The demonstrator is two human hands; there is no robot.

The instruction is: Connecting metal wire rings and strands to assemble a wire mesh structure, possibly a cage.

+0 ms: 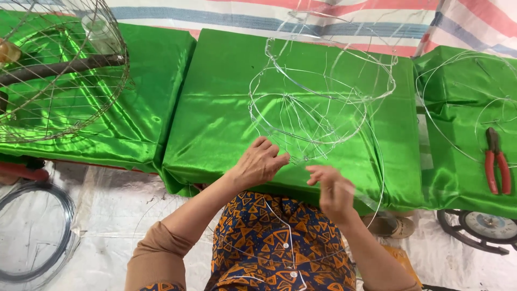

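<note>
The left hand (258, 161) is curling its fingers toward the thumb, pinching together on thin wire at the lower edge of the wire frame (318, 102). The right hand (335, 189) is sitting just at four o'clock from the left one, a little blurred, its fingers bunching near a strand of the same wire; whether they are truly clamping it I cannot tell.

The wire frame is rising from the pinch point toward twelve and one o'clock of the hands, a cage of silvery hoops and thin spokes lying on the middle green satin cushion (215, 108). One long hoop is sweeping down past the right hand at about four o'clock, over the cushion's front edge.

Farther out, at ten o'clock of the hands, a finished wire basket (64, 70) is standing on the left green cushion. At three o'clock, well apart, red-handled pliers (496, 161) are lying on the right green cushion among loose wire rings (447, 102). At eight o'clock a coil of dark wire (37, 237) is lying on the white sheet on the floor. At six o'clock the person's patterned orange-and-blue garment (274, 242) is filling the lower view.
</note>
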